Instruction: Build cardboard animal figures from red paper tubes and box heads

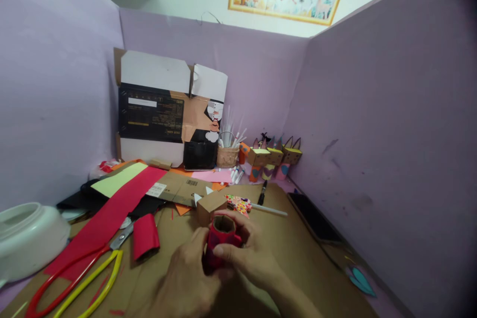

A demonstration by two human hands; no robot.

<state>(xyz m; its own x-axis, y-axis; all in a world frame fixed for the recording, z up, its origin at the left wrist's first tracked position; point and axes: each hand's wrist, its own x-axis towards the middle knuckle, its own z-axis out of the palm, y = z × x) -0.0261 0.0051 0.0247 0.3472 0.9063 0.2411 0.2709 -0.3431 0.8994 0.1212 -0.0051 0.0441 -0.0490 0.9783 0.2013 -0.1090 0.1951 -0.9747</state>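
Observation:
Between my two hands a cardboard tube wrapped in red paper (pixel 219 243) stands roughly upright, its open brown end facing up. My left hand (pixel 190 268) grips its left side. From the right, my right hand (pixel 249 248) wraps round it, thumb pressed on the front. Just behind the tube sits a small brown cardboard box (pixel 210 207) with white pointed ears. A second red-covered tube (pixel 145 236) lies to the left, beside scissors (pixel 108 253) with one red and one yellow handle. A long red paper strip (pixel 112 216) stretches diagonally behind the scissors.
A white ceramic pot (pixel 32 241) stands at far left. A flattened carton (pixel 152 109) leans on the back wall near a basket of white sticks (pixel 227 154). Several eared cardboard figures (pixel 274 156) stand in the back corner. A black phone (pixel 315 218) lies along the right wall.

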